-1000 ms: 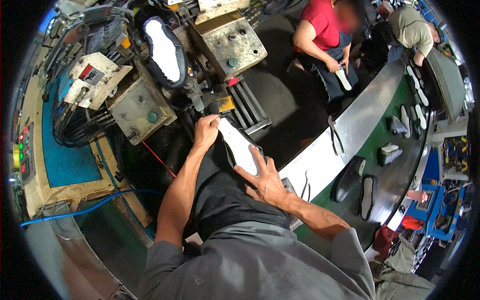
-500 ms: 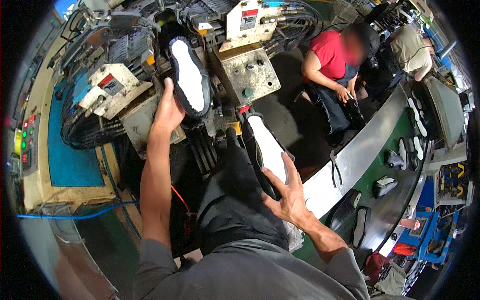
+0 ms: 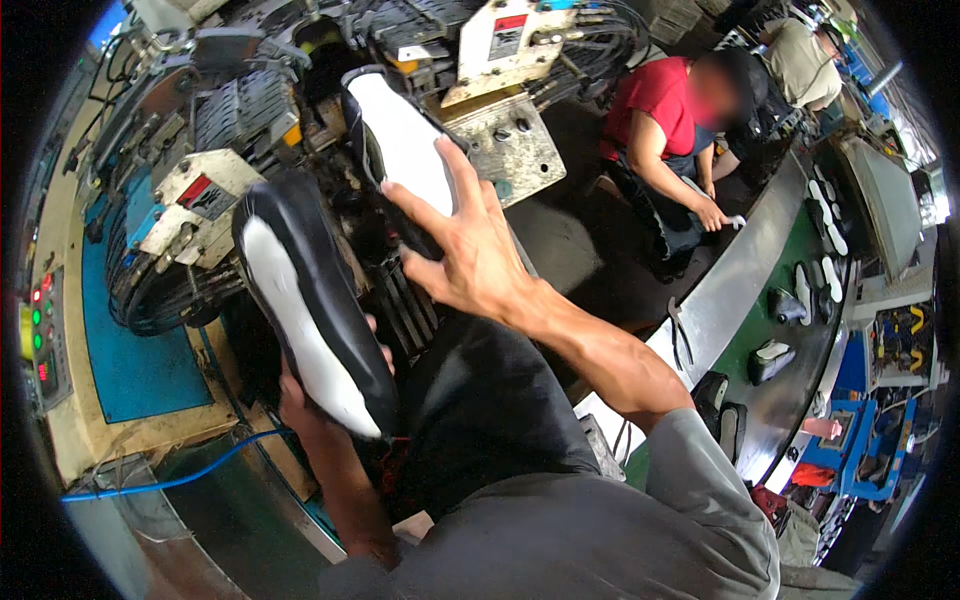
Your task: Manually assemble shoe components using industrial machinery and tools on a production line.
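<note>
A black shoe upper with a white underside (image 3: 300, 310) is tilted in front of the machine at left, bottom toward me. My left hand (image 3: 298, 405) grips it from beneath near its lower end. Most of that hand is behind the shoe, with fingertips showing at its right side. Another black upper with a white bottom (image 3: 405, 140) is at the machine's middle, between its two sides. My right hand (image 3: 475, 250) is closed around its near part, fingers over the white surface and thumb at its left side.
The machine's white metal plates (image 3: 500, 45) and cables flank the shoes. A panel with lit buttons (image 3: 48, 325) stands far left, above a blue hose (image 3: 185, 482). At right, a co-worker in red (image 3: 650, 105) sits by a metal-edged bench (image 3: 715, 290) bearing several shoes and pincers (image 3: 680, 330).
My left hand has drawn its shoe down and left, away from the machine. My right hand has carried the other shoe from beside my leg up to the machine. The co-worker's hand reaches the bench.
</note>
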Tool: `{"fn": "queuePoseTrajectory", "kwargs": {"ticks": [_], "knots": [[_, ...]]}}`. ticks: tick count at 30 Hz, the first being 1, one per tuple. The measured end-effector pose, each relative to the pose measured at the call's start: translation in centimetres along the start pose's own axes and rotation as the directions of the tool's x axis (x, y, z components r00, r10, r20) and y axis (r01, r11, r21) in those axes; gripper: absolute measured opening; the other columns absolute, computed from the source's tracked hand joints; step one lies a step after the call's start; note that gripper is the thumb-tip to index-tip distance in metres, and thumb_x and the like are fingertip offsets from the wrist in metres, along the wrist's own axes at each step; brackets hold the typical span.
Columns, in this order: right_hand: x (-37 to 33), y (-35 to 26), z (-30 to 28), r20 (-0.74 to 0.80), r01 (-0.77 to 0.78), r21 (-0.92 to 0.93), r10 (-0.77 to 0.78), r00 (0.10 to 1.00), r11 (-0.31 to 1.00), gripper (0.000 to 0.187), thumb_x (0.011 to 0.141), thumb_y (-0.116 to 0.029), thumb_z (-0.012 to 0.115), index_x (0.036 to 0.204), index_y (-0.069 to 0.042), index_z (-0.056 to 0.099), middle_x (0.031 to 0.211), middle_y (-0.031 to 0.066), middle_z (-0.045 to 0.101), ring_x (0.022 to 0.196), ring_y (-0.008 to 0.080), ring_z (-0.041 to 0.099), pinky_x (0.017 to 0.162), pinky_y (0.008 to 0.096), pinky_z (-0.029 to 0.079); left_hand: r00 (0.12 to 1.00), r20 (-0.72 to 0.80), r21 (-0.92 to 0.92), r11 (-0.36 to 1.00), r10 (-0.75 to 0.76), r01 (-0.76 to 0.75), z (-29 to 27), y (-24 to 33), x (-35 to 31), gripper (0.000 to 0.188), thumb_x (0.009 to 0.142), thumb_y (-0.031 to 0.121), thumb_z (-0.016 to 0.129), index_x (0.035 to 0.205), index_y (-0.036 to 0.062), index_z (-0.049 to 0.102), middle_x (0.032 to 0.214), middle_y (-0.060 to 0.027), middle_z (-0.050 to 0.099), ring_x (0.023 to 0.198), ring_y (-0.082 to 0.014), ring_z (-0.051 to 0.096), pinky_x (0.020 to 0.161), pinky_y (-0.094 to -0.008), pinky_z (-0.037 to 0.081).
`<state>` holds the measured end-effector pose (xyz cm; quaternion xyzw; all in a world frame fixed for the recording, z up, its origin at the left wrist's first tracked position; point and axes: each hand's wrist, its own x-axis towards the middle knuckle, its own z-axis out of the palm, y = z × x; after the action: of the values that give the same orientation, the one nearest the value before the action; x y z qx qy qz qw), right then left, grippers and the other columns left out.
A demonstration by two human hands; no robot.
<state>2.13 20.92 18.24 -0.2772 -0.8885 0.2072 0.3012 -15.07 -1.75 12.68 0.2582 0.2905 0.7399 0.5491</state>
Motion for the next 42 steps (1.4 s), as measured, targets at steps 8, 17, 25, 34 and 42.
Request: {"fn": "queuePoseTrajectory", "kwargs": {"ticks": [8, 17, 25, 34, 42], "knots": [[2.7, 2.0, 6.6, -0.057, -0.007, -0.004, 0.007, 0.998, 1.000, 0.076, 0.083, -0.023, 0.082, 0.155, -0.026, 0.061, 0.169, 0.0414, 0.017, 0.118, 0.0597, 0.054, 0.109, 0.0626, 0.050, 0.937, -0.348, -0.080, 0.996, -0.001, -0.028, -2.8, -4.0, -11.2, 0.102, 0.094, 0.060, 0.075, 0.165, 0.0016, 0.031, 0.147, -0.0329, 0.056, 0.114, -0.0484, 0.069, 0.096, -0.0599, 0.061], [2.5, -0.5, 5.6, 0.027, 0.171, -0.437, -0.177, 0.984, 0.883, 0.080, 0.089, -0.043, 0.085, 0.160, -0.024, 0.053, 0.168, 0.0361, 0.027, 0.145, 0.0608, 0.038, 0.121, 0.0638, 0.040, 0.911, -0.412, -0.067, 0.998, -0.026, -0.002, -0.7, -5.9, -13.5, 0.086, 0.097, 0.051, 0.069, 0.167, 0.0114, 0.038, 0.151, -0.0157, 0.060, 0.126, -0.0397, 0.066, 0.100, -0.0589, 0.060], [2.9, -0.9, 5.7, 0.168, 0.173, -0.549, -0.095, 0.981, 0.818, 0.088, 0.090, -0.046, 0.084, 0.164, -0.016, 0.046, 0.161, 0.0330, 0.040, 0.145, 0.0618, 0.040, 0.100, 0.0592, 0.061, 0.906, -0.406, -0.083, 0.992, -0.116, 0.090, -0.8, -8.4, -16.4, 0.084, 0.100, 0.038, 0.058, 0.173, 0.0088, 0.028, 0.165, -0.0162, 0.049, 0.148, -0.0345, 0.053, 0.123, -0.0500, 0.043], [8.7, 0.0, 7.2, 0.121, 0.168, -0.508, -0.122, 0.985, 0.845, 0.085, 0.090, -0.042, 0.084, 0.162, -0.014, 0.047, 0.159, 0.0336, 0.041, 0.141, 0.0651, 0.043, 0.095, 0.0581, 0.064, 0.902, -0.358, -0.044, 0.969, -0.242, 0.243, -2.1, -9.7, -12.0, 0.095, 0.096, 0.042, 0.063, 0.175, 0.0085, 0.023, 0.166, -0.0192, 0.047, 0.148, -0.0361, 0.053, 0.122, -0.0502, 0.044], [18.2, 1.6, 8.5, 0.127, 0.181, -0.427, -0.139, 0.982, 0.886, 0.080, 0.091, -0.040, 0.084, 0.157, -0.012, 0.050, 0.148, 0.0329, 0.051, 0.136, 0.0642, 0.049, 0.095, 0.0606, 0.064, 0.880, -0.356, 0.027, 0.938, -0.313, 0.345, -3.4, -10.9, -6.4, 0.100, 0.095, 0.040, 0.067, 0.174, 0.0027, 0.020, 0.169, -0.0192, 0.044, 0.150, -0.0337, 0.050, 0.125, -0.0455, 0.039]]}}
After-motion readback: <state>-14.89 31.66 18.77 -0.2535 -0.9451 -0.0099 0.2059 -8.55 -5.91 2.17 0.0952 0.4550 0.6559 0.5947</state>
